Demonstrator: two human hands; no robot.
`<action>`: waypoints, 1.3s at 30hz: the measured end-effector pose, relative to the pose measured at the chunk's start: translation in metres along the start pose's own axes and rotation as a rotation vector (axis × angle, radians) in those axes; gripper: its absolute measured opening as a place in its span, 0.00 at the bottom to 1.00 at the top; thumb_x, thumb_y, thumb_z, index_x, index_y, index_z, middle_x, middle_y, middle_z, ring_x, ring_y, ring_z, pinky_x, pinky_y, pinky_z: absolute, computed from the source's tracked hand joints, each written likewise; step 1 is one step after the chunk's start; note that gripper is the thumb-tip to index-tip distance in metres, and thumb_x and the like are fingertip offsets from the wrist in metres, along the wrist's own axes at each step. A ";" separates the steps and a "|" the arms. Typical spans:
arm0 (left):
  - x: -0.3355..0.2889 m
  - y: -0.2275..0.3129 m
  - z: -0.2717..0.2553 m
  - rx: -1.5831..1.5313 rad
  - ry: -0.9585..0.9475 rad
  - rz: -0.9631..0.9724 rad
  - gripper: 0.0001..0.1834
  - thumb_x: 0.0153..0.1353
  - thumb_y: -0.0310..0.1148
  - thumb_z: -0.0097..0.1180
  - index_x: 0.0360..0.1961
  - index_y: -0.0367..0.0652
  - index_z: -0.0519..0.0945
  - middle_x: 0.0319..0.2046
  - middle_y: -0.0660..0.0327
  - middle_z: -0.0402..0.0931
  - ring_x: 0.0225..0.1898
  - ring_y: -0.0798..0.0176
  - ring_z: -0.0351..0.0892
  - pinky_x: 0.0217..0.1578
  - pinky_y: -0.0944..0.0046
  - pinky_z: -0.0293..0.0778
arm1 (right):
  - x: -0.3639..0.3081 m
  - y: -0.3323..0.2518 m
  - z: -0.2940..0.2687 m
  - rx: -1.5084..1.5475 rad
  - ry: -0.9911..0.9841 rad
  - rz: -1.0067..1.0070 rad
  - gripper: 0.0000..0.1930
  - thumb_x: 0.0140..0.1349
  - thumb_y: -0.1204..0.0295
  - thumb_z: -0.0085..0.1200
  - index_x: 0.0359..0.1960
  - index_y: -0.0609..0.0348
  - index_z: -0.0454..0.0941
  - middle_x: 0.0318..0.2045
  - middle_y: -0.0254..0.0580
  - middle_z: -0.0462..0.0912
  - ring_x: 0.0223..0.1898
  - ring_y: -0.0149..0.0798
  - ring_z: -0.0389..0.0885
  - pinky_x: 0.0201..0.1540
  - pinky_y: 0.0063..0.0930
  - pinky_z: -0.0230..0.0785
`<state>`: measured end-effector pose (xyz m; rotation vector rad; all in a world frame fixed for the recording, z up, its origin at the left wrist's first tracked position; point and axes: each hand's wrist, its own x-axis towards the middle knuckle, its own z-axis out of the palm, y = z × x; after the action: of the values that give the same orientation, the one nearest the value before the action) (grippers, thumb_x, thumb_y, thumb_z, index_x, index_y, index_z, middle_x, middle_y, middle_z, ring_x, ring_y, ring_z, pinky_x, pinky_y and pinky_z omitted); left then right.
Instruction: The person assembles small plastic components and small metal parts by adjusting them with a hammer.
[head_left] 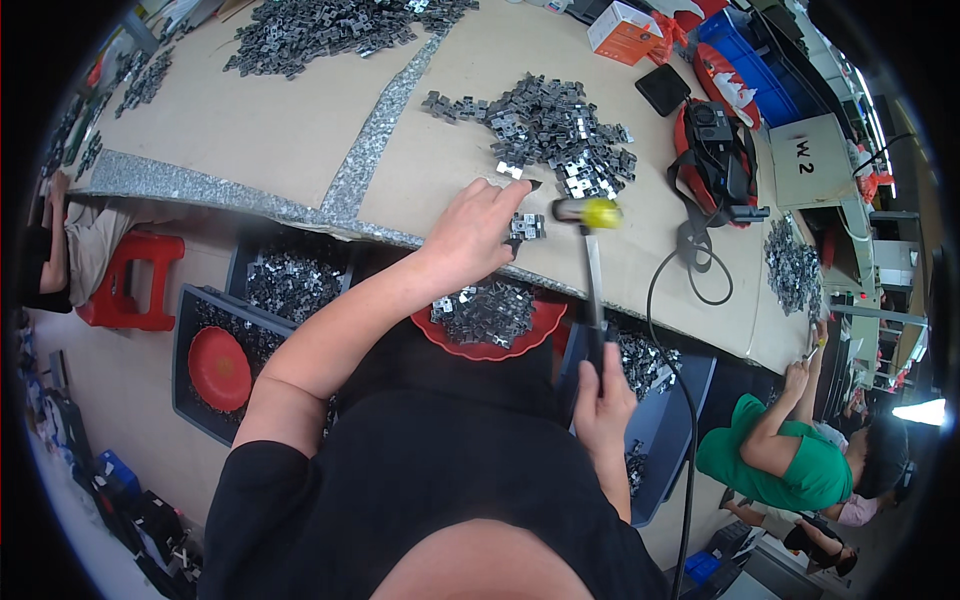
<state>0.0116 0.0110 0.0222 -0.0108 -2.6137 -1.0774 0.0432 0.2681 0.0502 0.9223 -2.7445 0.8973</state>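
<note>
My right hand [605, 405] grips the dark handle of a hammer [594, 285]. Its yellow-faced head [600, 212], blurred by motion, is above the worktable, just right of my left hand. At the table's front edge, my left hand [468, 232] is closed, its thumb and fingers around a small metal part [527, 227]. A dark pointed tip [536, 185] shows at its fingertips; I cannot tell what it belongs to. Beyond lies a heap of small metal parts [545, 125]. Below the edge, at my lap, a red scalloped dish [515, 345] holds more of them.
Grey bins [185, 350] of parts stand beneath the table, one with a red plate [219, 368]. A black cable [690, 440] hangs over the edge at right. A red stool [135, 280] is left. A person in green [775, 450] works at right; another sits far left.
</note>
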 end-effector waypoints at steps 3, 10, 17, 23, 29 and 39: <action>0.000 0.002 -0.002 -0.022 -0.020 -0.012 0.35 0.37 0.21 0.58 0.51 0.36 0.62 0.37 0.48 0.71 0.44 0.47 0.66 0.46 0.54 0.64 | -0.002 0.005 -0.001 0.086 0.202 -0.106 0.19 0.56 0.78 0.50 0.49 0.76 0.65 0.19 0.48 0.75 0.16 0.30 0.73 0.21 0.21 0.65; 0.003 0.002 -0.002 -0.040 -0.059 -0.038 0.35 0.37 0.21 0.58 0.51 0.35 0.61 0.37 0.48 0.71 0.43 0.46 0.66 0.45 0.54 0.64 | -0.003 0.004 0.012 0.017 -0.114 0.065 0.17 0.57 0.75 0.49 0.49 0.67 0.68 0.22 0.53 0.76 0.20 0.51 0.77 0.22 0.35 0.68; -0.016 0.005 -0.011 -0.045 -0.038 0.000 0.35 0.36 0.20 0.57 0.51 0.36 0.62 0.35 0.50 0.71 0.42 0.47 0.66 0.44 0.54 0.65 | 0.002 0.004 0.005 0.184 0.070 0.207 0.18 0.57 0.78 0.49 0.49 0.74 0.66 0.26 0.55 0.78 0.24 0.42 0.79 0.27 0.27 0.69; -0.028 -0.003 -0.020 -0.073 -0.088 0.105 0.30 0.38 0.21 0.57 0.48 0.41 0.67 0.37 0.54 0.70 0.44 0.49 0.66 0.46 0.57 0.65 | -0.010 0.013 0.011 0.194 0.037 0.193 0.18 0.58 0.77 0.49 0.49 0.73 0.66 0.26 0.54 0.78 0.25 0.39 0.79 0.29 0.25 0.69; 0.045 -0.076 -0.055 0.235 0.367 -0.194 0.28 0.39 0.23 0.57 0.48 0.42 0.70 0.42 0.52 0.67 0.48 0.49 0.65 0.49 0.56 0.65 | -0.006 0.014 0.017 0.179 0.030 0.154 0.18 0.58 0.76 0.49 0.49 0.73 0.67 0.25 0.53 0.78 0.23 0.37 0.78 0.27 0.24 0.68; 0.043 -0.082 -0.086 0.251 -0.341 0.105 0.24 0.40 0.15 0.47 0.44 0.38 0.74 0.45 0.54 0.72 0.48 0.51 0.68 0.50 0.61 0.64 | -0.010 0.015 0.015 0.200 -0.043 0.193 0.17 0.59 0.75 0.49 0.49 0.71 0.67 0.24 0.50 0.78 0.22 0.36 0.78 0.25 0.24 0.68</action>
<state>-0.0148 -0.1114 0.0354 -0.2961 -2.9954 -0.7611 0.0432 0.2744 0.0273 0.7195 -2.8576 1.2165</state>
